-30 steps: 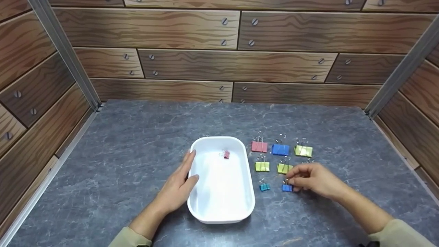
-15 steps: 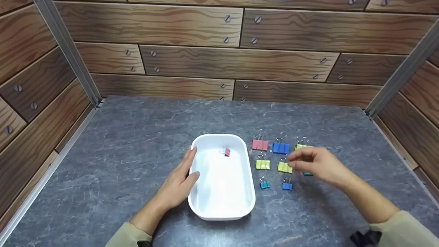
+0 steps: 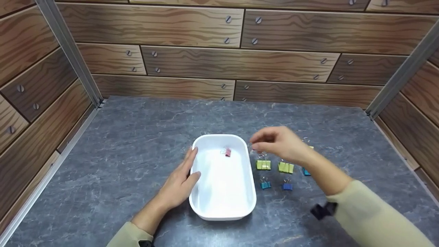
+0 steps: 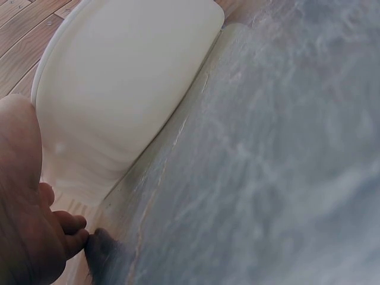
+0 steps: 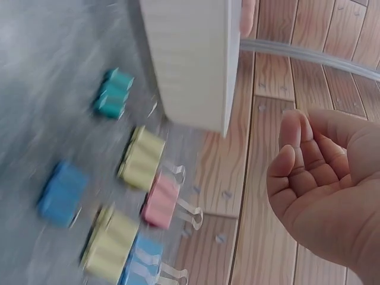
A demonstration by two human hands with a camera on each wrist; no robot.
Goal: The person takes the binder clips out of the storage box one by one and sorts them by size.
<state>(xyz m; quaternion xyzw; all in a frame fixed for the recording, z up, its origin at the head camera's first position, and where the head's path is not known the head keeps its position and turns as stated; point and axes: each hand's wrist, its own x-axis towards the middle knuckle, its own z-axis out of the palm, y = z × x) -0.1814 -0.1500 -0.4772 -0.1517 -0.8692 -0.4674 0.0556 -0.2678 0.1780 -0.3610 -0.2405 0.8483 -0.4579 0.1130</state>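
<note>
A white rectangular tub stands on the table with one small pink binder clip inside. My left hand rests against the tub's left side, with the thumb and a fingertip at the rim. My right hand is above the back row of binder clips, just right of the tub. In the right wrist view its fingers are loosely bent with nothing visible between them. Beneath it, a large pink binder clip and a large blue binder clip are hidden in the head view.
Two yellow-green binder clips form a middle row with a teal binder clip, partly covered by my arm. Nearer the front are a small teal binder clip and a small blue binder clip. Wood-patterned walls enclose the grey table.
My right hand has lifted from beside the small blue binder clip and moved back and left, over the large clips. My left hand has stayed on the tub.
</note>
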